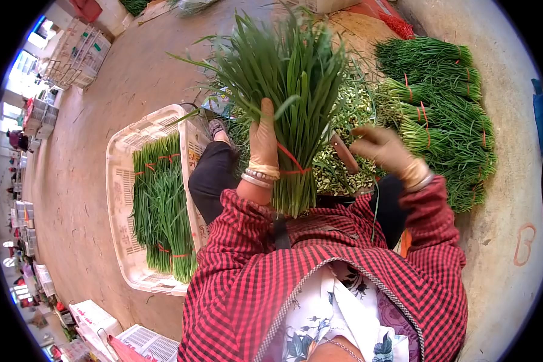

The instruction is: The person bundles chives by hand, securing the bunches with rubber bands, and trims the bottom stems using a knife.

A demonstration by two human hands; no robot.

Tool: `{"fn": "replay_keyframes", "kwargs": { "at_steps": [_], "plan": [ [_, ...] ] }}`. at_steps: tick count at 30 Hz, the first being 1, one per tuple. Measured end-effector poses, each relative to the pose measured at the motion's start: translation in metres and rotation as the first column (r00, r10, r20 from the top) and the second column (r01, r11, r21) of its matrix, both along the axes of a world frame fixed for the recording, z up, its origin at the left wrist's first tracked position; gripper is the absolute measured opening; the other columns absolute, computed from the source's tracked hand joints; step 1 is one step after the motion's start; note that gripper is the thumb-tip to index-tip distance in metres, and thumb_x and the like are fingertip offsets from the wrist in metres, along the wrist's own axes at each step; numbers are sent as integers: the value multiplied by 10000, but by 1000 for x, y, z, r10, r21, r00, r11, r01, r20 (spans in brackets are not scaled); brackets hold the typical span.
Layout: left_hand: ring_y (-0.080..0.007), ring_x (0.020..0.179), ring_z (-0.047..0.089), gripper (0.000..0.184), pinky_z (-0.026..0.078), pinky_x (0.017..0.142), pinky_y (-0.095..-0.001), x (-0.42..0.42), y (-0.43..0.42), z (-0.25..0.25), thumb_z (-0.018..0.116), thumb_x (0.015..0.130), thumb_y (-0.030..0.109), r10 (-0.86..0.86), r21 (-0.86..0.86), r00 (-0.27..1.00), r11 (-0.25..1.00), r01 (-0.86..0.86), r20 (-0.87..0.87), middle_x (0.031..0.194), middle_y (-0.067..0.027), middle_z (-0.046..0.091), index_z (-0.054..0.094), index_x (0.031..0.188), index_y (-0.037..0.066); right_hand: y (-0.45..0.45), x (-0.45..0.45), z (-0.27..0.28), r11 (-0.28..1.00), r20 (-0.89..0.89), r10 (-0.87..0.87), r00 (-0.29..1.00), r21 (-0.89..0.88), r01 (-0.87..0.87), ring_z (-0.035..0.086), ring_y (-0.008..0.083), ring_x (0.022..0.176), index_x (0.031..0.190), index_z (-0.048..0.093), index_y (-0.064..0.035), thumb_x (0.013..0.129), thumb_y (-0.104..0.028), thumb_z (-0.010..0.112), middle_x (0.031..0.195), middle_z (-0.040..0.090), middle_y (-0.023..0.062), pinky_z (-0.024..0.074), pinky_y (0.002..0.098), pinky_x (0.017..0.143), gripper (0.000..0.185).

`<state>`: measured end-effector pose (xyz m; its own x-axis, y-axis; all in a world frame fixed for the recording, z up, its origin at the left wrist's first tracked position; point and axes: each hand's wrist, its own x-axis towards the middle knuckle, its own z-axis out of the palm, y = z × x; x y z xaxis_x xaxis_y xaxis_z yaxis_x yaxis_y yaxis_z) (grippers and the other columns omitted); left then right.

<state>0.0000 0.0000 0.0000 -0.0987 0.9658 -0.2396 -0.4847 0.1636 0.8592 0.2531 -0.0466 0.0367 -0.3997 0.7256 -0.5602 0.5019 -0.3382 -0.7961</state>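
My left hand [264,142], in a thin glove, is closed around the left side of a leafy bunch of Chinese chives [298,102]. The bunch stands upright with its tips blurred and its cut stems over my lap. A red band [292,160] circles its lower part. To the right, my gloved right hand [383,148] hovers apart from the bunch, fingers stretched out and slightly blurred, with nothing visible in them. Beside its fingertips is a brown handle [344,155] of a tool, its other end hidden. Chopped stem ends [362,108] lie heaped beneath it.
At my left stands a white plastic crate [117,223] with banded chive bunches [160,205]. More banded bunches [446,120] are stacked along the wall [501,235] on the right. Other crates [78,54] stand farther off on the brown floor [139,78].
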Motion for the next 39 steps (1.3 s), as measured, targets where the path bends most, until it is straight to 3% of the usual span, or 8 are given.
{"fn": "replay_keyframes", "kwargs": {
  "at_steps": [2,5,12,16,18,27,32,39],
  "plan": [
    [-147,1011,590,527,507,855,-297,5,2,14,721,887,336,-103,-5,962,994,108,254,1167,-73,605,525,1294,64,-20,-13,-29,980,-17,-54,998,192,56,538,283,1212,1517,169,-34,867,-286,721,1400,448,218,491,388,980,889],
    [-157,1027,585,527,508,840,-286,20,2,26,735,879,286,-370,262,925,904,337,86,1159,-80,599,517,1286,32,-28,-80,-37,903,-298,-123,947,361,231,597,260,1113,1456,294,2,864,-271,732,1204,621,150,502,358,965,785],
    [-163,839,681,298,517,829,-286,-15,-11,-6,679,908,276,-305,33,928,947,319,-217,893,-94,718,694,997,-7,-16,-64,-48,885,-633,-343,694,29,464,564,186,1143,1340,482,-24,818,-204,732,1237,598,79,441,338,999,607],
    [-188,1022,650,459,515,884,-333,-21,5,-41,639,925,395,-485,-60,815,868,493,-317,1142,-116,675,637,1173,9,-16,-62,-47,920,-645,-271,714,45,390,557,191,1158,1357,467,-35,820,-174,730,1269,581,75,434,353,1017,614],
    [-214,1090,622,532,506,927,-368,-8,9,-43,630,918,445,-550,-50,727,783,620,410,1227,-113,636,598,1243,25,-16,-70,-40,947,-632,-179,754,96,306,530,205,1196,1384,440,-37,822,-229,740,1314,550,84,418,352,1032,666],
    [-126,851,627,359,511,745,-267,14,10,-2,744,872,240,-198,114,979,973,203,-52,1003,-57,685,655,1106,-17,8,-99,-12,806,-639,-313,702,212,552,545,159,1119,1301,529,12,854,-270,752,1222,600,59,454,314,953,574],
    [-205,876,668,379,545,777,-318,-4,9,-2,687,907,293,-157,50,975,987,151,160,1051,-101,688,642,1133,-9,27,-70,-34,689,-688,-517,510,19,725,647,257,1016,1255,530,6,800,12,673,1128,648,127,560,360,857,477],
    [-273,907,684,405,563,824,-400,-5,1,-31,599,952,360,-72,-190,875,965,183,479,1091,-130,691,638,1172,22,11,-52,-45,725,-726,-536,431,-135,675,633,254,1039,1251,521,-23,851,-35,682,1143,624,120,563,403,883,432]
  ]
}}
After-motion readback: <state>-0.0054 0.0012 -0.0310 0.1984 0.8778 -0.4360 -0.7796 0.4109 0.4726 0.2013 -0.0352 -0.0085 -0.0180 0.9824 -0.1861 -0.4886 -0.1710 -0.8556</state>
